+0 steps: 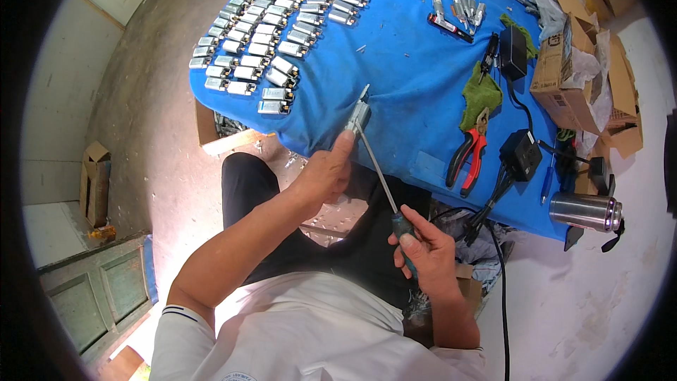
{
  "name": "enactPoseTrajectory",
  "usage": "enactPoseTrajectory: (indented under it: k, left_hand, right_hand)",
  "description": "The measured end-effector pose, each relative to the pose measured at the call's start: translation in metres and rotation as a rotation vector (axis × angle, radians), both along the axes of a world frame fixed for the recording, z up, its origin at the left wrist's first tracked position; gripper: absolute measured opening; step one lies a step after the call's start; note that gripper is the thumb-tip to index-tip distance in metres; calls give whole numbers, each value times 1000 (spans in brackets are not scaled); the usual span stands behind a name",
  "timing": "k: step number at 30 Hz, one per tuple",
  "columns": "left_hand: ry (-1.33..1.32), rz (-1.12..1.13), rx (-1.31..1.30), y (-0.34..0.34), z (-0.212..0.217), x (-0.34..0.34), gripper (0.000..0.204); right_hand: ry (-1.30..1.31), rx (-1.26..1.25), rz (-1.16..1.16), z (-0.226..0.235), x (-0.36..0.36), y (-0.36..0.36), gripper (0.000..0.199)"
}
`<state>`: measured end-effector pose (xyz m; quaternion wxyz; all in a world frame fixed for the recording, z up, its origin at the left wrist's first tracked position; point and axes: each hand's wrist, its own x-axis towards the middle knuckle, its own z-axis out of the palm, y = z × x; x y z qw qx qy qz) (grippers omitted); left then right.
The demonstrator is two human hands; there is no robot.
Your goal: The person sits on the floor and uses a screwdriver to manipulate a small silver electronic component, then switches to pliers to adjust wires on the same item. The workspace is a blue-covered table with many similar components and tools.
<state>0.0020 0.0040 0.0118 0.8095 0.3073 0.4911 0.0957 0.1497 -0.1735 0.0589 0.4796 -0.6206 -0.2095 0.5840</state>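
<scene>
At the near edge of the blue-covered table (395, 70), my left hand (326, 173) is closed around a small oblong silver metal piece (360, 114). A thin tip sticks out of its far end. In my right hand (430, 247), the fingers wrap the dark teal handle of a screwdriver (378, 166). Its long shaft slants up and left, and the tip meets the side of the silver piece close to my left thumb; the exact contact spot is too small to make out. Rows of similar silver pieces with dark ends (262, 39) lie at the far left.
Red-and-black pliers (474, 148) lie to the right beside a green cloth (482, 99), a black adapter (513, 53) and a black power box with cables (520, 155). A steel flask (585, 212) sits at the right edge. Beyond is an opened cardboard box (557, 74).
</scene>
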Motion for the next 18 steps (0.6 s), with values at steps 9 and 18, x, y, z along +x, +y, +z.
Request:
enactPoseTrajectory:
  k: [9, 18]
  left_hand:
    - [29, -2, 13, 1, 3, 1, 63]
    - [67, 6, 48, -1, 8, 4, 63]
  right_hand:
    - [230, -32, -75, 3, 8, 3, 48]
    - [121, -5, -77, -4, 3, 1, 47]
